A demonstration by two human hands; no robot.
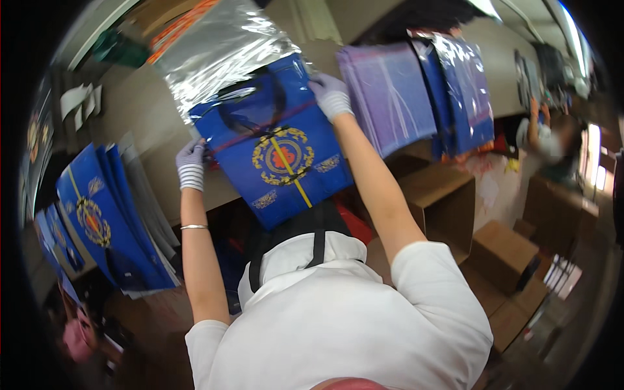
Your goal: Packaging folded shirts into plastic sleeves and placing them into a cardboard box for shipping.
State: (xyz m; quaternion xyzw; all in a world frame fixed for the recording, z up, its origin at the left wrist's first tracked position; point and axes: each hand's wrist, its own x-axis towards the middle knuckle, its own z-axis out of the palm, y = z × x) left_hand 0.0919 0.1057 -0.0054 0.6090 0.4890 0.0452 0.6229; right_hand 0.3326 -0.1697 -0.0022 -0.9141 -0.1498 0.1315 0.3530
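A blue carrier bag [286,188] with a gold wreath emblem, a yellow stripe and dark handles lies tilted in front of me, its lower end over the table's near edge. My left hand [190,162], in a pale glove with a striped cuff, is closed on the bag's left edge. At the upper right corner, my right hand [329,96], gloved alike, grips the bag's edge; its fingertips are partly hidden. Shiny clear plastic sleeves [227,49] lie flat beyond the bag, touching its upper end.
To the right lie a stack of purple-blue wrapped bags [388,97] and more blue bags in glossy plastic [465,91]. Several blue bags [97,221] lean at the left. Cardboard boxes [504,253] stand at the lower right. Other people [549,140] are further off.
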